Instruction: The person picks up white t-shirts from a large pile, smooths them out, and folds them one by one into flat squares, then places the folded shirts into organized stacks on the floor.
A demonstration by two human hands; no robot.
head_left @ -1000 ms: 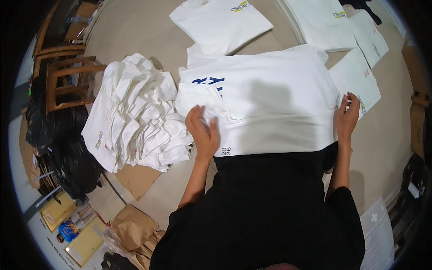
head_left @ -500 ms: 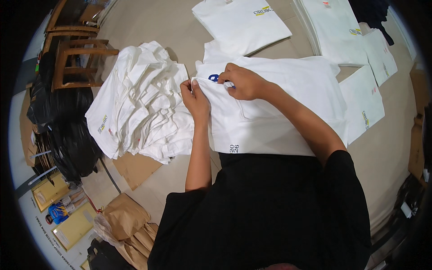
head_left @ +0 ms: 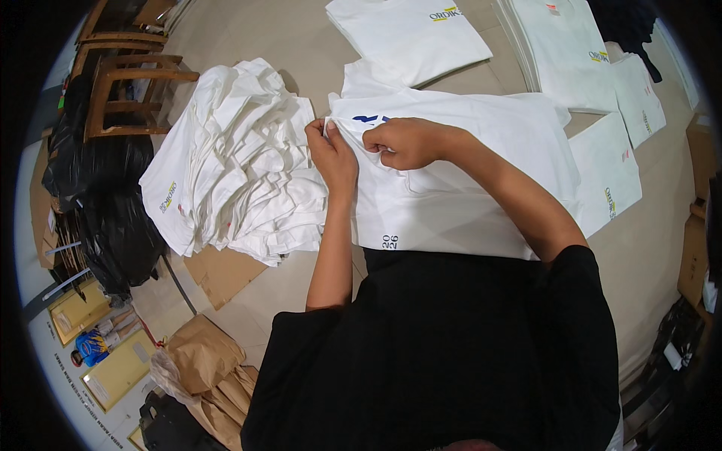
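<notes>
White printed shirt [head_left: 481, 188], one: laid flat in front of you, hem toward your body, left edge lifted in your hands; dark blue lettering [head_left: 365, 119] partly covered at the upper left. Whether anything lies beneath it, you cannot tell from this view.

Left hand [head_left: 333, 161]: thumb and fingers closed on the shirt's left edge. Risk: slippage, if the pinch takes only a thin lip of cloth; the edge would then drop crooked.

Right hand [head_left: 406, 143]: reached across the shirt, fingers curled and seemingly pinching a gather of cloth just beside the left hand. Risk: a trapped crease, if the two pinches pull unevenly; short wrinkles already run between them.

Right forearm [head_left: 508, 192]: crosses above the shirt's middle. Risk: smoothed cloth dragged askew, should the arm brush it on the way back.

Loose heap of white shirts [head_left: 241, 173], one: just beyond your left hand, on the floor side. Risk: a snag or mix-up, if your left hand swings wide and catches a loose layer.

Folded white shirt [head_left: 410, 41], printed, beyond the far edge: near enough to be nudged, if the spread shirt is pushed away from you.

Flat white shirt [head_left: 605, 177], by the right edge: its near portion close against the spread shirt. Risk: shifted or rumpled, if you haul the cloth sideways.

Floor [head_left: 293, 289], tiled: soiling is likely wherever a lifted edge falls past other cloth.
</notes>
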